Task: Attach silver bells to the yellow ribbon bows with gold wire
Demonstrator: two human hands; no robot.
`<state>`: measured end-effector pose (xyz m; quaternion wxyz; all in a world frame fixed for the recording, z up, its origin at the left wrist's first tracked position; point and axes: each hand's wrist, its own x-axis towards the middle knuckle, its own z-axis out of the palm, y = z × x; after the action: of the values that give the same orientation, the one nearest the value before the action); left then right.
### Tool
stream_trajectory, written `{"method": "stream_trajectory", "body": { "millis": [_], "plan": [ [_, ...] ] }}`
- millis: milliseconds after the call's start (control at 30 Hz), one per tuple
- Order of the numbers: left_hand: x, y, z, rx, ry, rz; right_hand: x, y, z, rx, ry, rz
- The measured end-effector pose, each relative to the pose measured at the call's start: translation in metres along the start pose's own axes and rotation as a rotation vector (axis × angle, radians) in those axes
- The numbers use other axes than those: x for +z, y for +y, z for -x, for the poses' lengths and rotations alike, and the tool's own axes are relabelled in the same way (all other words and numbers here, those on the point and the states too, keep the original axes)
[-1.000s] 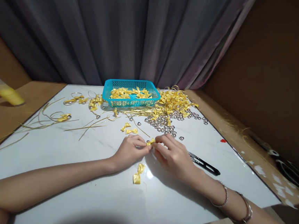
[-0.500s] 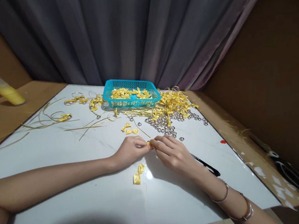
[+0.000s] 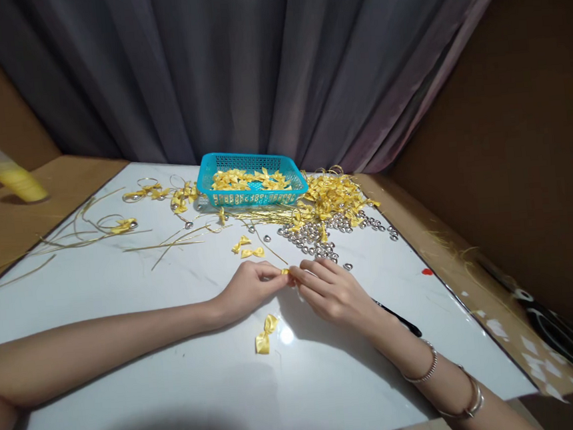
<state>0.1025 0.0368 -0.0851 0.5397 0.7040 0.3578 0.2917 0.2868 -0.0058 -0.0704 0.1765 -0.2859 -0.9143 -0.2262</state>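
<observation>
My left hand and my right hand meet fingertip to fingertip over the white table. Pinched between them is a small yellow ribbon bow, mostly hidden by the fingers. Both hands are closed on it. Just in front of the hands lies a loose yellow bow. Beyond them rest two more bows, one a yellow bow lying flat. A thin gold cord runs toward my fingers, and silver heart-shaped beads are scattered behind my right hand.
A teal basket of yellow bows stands at the back. Right of it is a heap of bows. Gold cords lie at left. A black pen-like tool lies beside my right forearm; scissors and paper scraps lie beyond the right edge.
Both hands keep their pinch on the small bow, with only slight shifts of fingers and right wrist. Everything else lies as before.
</observation>
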Motion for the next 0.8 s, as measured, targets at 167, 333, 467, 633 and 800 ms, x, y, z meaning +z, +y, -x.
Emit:
{"method": "stream_trajectory", "body": {
  "millis": [167,333,467,633,800],
  "plan": [
    [0.0,-0.001,-0.001,0.011,-0.001,-0.002,0.001,0.0,0.0,0.024,-0.004,0.007],
    [0.0,0.0,-0.001,0.003,0.011,-0.024,0.002,-0.001,0.0,0.094,-0.002,-0.044],
    [0.0,0.004,0.0,-0.056,0.035,0.028,0.001,0.001,0.0,0.249,0.053,-0.11],
    [0.001,0.008,0.0,-0.109,0.034,0.061,-0.003,0.01,0.005,0.535,0.022,-0.291],
    [-0.004,0.003,0.0,0.025,0.038,-0.059,-0.011,0.018,0.003,0.963,-0.074,-0.858]
  ]
}}
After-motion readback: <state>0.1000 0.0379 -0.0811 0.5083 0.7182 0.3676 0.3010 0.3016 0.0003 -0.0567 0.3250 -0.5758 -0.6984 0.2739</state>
